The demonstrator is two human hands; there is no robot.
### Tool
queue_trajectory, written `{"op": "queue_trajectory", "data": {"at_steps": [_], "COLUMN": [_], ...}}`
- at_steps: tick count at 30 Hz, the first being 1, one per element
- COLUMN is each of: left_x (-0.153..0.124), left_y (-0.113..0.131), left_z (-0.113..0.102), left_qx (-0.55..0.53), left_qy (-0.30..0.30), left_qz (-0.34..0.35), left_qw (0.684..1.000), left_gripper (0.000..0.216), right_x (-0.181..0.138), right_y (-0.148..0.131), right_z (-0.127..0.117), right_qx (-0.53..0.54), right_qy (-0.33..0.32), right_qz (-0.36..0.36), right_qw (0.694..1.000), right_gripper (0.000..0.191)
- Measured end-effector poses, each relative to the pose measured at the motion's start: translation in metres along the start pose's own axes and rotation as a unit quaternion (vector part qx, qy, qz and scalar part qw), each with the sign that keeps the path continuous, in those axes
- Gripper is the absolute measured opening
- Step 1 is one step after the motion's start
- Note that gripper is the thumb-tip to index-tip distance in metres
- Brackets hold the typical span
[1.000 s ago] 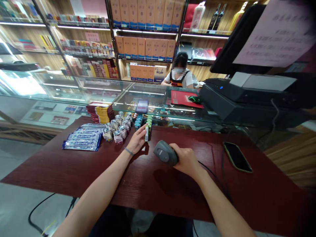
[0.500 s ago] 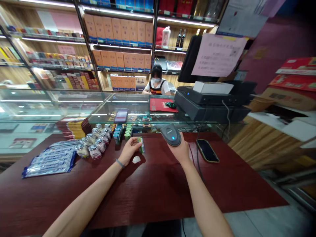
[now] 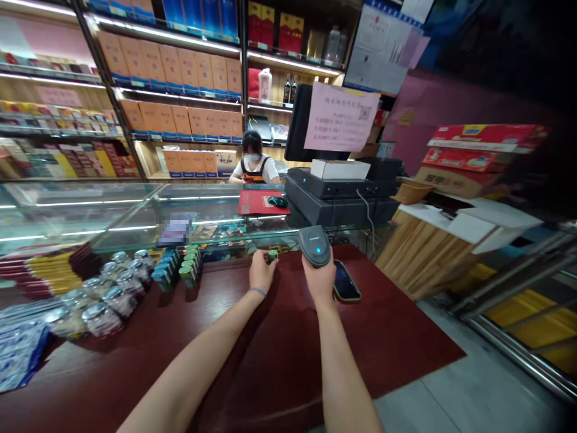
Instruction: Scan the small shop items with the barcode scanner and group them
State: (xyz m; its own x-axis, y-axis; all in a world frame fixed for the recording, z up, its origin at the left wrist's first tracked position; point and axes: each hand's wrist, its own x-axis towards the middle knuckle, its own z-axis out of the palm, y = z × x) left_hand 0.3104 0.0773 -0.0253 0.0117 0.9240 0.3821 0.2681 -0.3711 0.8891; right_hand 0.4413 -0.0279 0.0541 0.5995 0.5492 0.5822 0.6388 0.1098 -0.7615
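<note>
My left hand is closed round a small green pack, held just above the dark red table. My right hand grips a grey barcode scanner whose blue light glows, its head raised beside the pack. The two hands are close together near the table's far edge, below the glass counter.
A black phone lies right of my right hand. Green packs, small jars, blue wrappers and stacked bars line the table's left. A cash register and a seated person are behind the counter.
My left hand picked the green pack off its row and carried it right and up. My right hand lifted the scanner off the table. My view turned to the right.
</note>
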Motion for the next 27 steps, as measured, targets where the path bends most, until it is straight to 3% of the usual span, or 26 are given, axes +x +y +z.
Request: {"op": "queue_trajectory", "data": {"at_steps": [6, 12, 17, 27], "left_x": [0.018, 0.03, 0.033, 0.033], "left_y": [0.006, 0.01, 0.009, 0.004], "left_z": [0.048, 0.077, 0.086, 0.089], "left_qx": [0.047, 0.052, 0.053, 0.064], "left_qy": [0.016, 0.041, 0.053, 0.044], "left_qz": [0.004, -0.036, -0.039, -0.044], "left_qw": [0.999, 0.997, 0.996, 0.996], "left_gripper": [0.028, 0.029, 0.026, 0.025], "right_x": [0.003, 0.004, 0.005, 0.004], "right_y": [0.005, 0.007, 0.013, 0.018], "right_z": [-0.003, -0.003, -0.001, 0.003], "right_qx": [0.012, 0.034, 0.058, 0.061], "right_qy": [0.021, 0.021, 0.021, 0.031], "right_qz": [0.007, 0.019, 0.052, 0.05], "right_qw": [1.0, 0.999, 0.997, 0.996], "right_gripper": [0.036, 0.037, 0.042, 0.036]}}
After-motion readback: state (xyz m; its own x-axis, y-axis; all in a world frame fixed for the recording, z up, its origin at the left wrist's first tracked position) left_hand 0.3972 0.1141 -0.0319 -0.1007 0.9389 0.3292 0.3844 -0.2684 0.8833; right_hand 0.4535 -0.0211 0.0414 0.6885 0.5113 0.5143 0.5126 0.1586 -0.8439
